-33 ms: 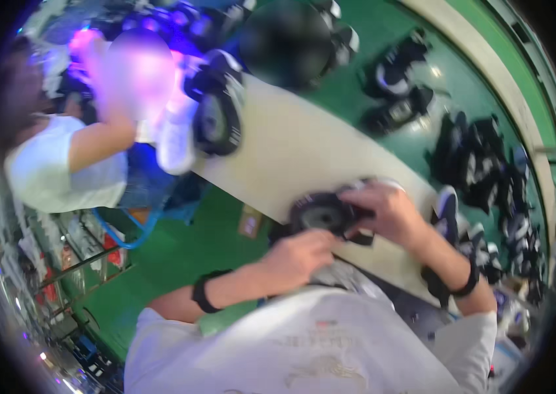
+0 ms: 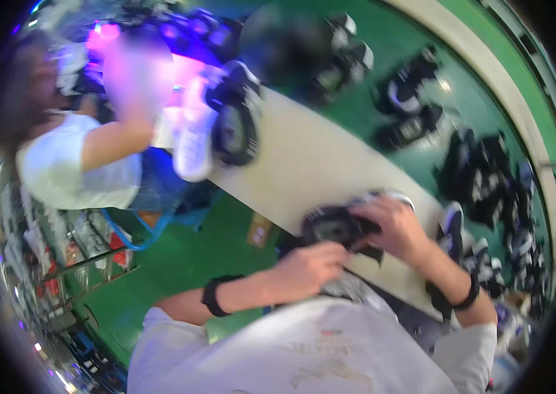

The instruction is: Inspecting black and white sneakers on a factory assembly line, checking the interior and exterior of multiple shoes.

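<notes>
Black shoe (image 2: 325, 224) located over the near edge of the pale tabletop (image 2: 304, 141); contact unconfirmed. Right hand (image 2: 393, 226): fingers curled around the shoe, gripping. Left hand (image 2: 309, 266): fingers bunched at its near side; hold undetermined, blurred. Shoe not yet released; work completed or outstanding cannot be determined.

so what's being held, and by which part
A black shoe, apparently gripped across its middle by the right hand; the left hand is at its near edge. Blur hides the exact grip points.
</notes>
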Available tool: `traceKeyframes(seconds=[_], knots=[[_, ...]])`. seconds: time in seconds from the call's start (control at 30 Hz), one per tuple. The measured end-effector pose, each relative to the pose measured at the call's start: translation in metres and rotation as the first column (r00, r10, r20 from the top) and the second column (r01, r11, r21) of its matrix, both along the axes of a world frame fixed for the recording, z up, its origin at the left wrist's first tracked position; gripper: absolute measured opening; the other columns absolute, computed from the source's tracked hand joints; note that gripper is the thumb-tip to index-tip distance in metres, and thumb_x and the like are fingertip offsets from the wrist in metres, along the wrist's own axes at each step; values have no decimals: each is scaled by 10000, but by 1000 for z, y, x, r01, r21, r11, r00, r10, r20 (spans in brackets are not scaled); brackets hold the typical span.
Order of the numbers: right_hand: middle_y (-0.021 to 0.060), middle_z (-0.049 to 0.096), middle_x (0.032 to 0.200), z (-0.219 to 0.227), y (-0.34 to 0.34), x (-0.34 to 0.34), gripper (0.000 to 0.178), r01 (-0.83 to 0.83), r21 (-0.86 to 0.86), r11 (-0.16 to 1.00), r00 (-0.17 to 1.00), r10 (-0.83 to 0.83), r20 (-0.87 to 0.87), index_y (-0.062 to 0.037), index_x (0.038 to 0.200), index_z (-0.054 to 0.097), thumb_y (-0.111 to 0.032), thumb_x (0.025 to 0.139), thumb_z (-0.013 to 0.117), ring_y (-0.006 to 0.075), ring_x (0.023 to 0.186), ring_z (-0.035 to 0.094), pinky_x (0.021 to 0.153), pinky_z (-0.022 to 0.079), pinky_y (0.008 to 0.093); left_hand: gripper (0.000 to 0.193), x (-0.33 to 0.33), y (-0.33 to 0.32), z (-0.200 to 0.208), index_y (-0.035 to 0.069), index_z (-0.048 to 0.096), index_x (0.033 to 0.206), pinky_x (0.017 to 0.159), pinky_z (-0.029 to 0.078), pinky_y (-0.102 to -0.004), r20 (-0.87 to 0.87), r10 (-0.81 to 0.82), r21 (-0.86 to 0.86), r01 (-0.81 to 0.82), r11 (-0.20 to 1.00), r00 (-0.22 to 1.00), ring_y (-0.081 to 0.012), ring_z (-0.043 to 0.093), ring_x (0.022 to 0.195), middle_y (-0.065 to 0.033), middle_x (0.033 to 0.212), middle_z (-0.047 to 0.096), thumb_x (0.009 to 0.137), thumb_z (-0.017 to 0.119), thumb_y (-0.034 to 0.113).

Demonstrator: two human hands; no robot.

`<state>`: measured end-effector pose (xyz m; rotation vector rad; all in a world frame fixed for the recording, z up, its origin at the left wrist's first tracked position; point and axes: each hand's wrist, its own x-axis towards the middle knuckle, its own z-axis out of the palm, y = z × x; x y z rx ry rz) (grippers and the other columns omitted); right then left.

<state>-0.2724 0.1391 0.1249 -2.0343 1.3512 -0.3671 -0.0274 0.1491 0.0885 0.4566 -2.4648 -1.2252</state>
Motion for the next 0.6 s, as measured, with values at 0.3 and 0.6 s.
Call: traceKeyframes(seconds=[0.3, 0.6], knots=[[127, 569, 871, -32, -2, 31, 546, -54, -94, 994, 999, 54, 0, -33, 931, 570, -240, 546, 899, 352, 833, 532, 776, 463, 439, 515, -6, -48, -23, 87, 554, 1147, 883, 456, -457, -210, 164, 26, -162, 986, 964, -330, 530, 1016, -122, 1135, 513, 733, 809, 260], [127, 638, 1024, 17, 17, -8, 501, -33, 52, 998, 991, 26, 129, -68, 1164, 667, -13, 678, 774, 358, 1008, 589, 862, 530, 419, 251, -13, -55, -19, 119, 648, 966, 771, 512, -386, -174, 253, -72, -269, 961, 952, -243, 568, 937, -26, 1018, 598, 764, 778, 196]])
